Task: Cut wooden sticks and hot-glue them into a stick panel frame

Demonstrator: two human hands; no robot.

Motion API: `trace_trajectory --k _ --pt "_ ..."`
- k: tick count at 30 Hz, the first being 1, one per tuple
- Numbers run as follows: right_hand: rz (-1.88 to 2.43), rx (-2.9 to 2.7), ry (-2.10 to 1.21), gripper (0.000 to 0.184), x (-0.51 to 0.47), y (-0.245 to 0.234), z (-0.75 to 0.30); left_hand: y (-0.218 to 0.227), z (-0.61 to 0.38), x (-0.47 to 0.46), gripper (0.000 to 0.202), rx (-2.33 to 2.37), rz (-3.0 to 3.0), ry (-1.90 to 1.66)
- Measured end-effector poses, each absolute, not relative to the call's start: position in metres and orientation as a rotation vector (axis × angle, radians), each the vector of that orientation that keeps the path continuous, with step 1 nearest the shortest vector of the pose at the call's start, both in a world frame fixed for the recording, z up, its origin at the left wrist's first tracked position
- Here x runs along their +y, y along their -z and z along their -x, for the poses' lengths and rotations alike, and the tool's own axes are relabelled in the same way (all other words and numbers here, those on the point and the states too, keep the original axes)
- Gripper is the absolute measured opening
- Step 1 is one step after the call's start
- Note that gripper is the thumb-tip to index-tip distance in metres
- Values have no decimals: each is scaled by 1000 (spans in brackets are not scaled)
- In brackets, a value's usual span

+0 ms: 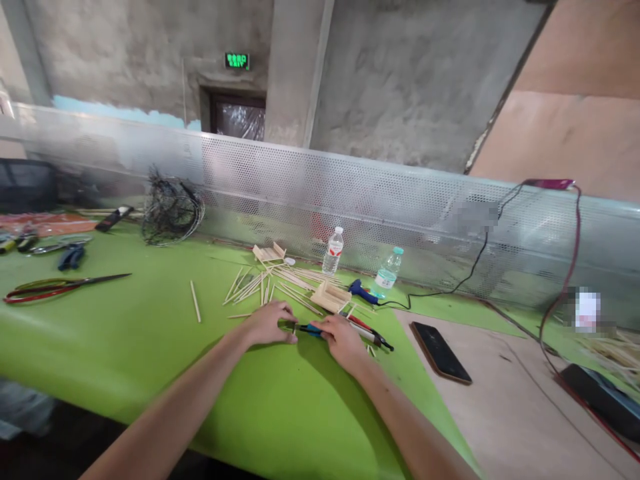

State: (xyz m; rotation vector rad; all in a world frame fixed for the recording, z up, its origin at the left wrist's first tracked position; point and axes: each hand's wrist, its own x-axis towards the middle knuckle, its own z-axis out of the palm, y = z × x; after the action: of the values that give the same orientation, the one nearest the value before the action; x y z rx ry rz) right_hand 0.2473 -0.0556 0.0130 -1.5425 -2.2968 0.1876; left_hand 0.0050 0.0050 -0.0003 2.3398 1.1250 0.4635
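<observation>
My left hand [269, 323] rests on the green table cover [150, 347], fingers curled down around the tip of a small tool and something thin I cannot make out. My right hand [341, 337] is closed on a blue-handled cutter [306, 329] lying between the two hands. Loose wooden sticks [260, 283] are scattered just beyond my hands. A small stick-built frame [330, 295] sits behind my right hand, and another small stick frame [269, 253] lies farther back.
Two water bottles [333, 251] [388, 272] stand by the perforated metal barrier [350, 200]. A blue glue gun [361, 291], pens [373, 335], a black phone [441, 351], large scissors [60, 287], a wire bundle [170, 210] and cables [560, 293] lie around.
</observation>
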Motion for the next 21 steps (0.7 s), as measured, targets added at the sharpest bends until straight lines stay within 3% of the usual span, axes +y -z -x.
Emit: trace_trajectory --k 21 --pt "1596 -2286 -195 47 -57 -15 -246 -2 -3 6 63 1109 -2325 -476"
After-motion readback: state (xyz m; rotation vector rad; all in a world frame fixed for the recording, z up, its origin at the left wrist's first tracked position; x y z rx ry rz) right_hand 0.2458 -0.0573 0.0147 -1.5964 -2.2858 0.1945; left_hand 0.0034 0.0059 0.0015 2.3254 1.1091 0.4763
